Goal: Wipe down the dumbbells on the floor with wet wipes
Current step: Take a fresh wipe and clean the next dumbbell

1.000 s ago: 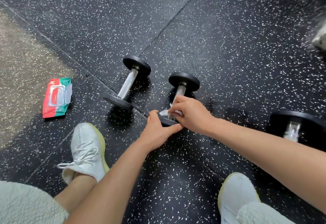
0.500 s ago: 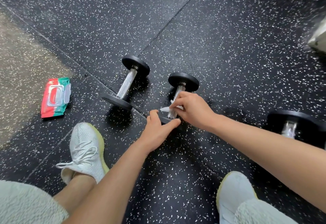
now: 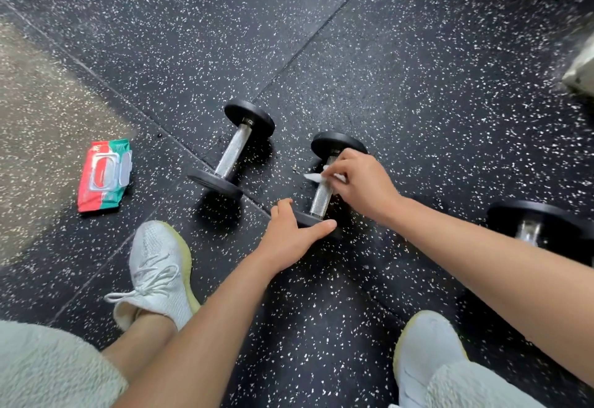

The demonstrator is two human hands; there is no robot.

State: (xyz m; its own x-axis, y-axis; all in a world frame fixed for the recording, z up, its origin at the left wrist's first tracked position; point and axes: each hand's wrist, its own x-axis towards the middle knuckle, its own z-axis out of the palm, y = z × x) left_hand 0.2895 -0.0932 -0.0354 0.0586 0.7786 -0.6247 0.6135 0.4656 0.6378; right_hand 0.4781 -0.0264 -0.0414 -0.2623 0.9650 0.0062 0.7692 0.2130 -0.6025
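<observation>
Right hand (image 3: 363, 182) and wipe (image 3: 313, 177) now farther up the dumbbell handle (image 3: 321, 197).

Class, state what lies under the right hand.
A white wet wipe sticks out beneath the right hand, against the handle of the middle dumbbell. The rest of the wipe is covered.

No text can be read – the print on the wet wipes pack (image 3: 104, 176) is too blurred

Open floor (image 3: 418, 70) ahead, tight nearer in
A narrow gap runs between the left dumbbell (image 3: 236, 150) and the middle dumbbell (image 3: 321, 195); the wipes pack (image 3: 104, 176) lies well left.
</observation>
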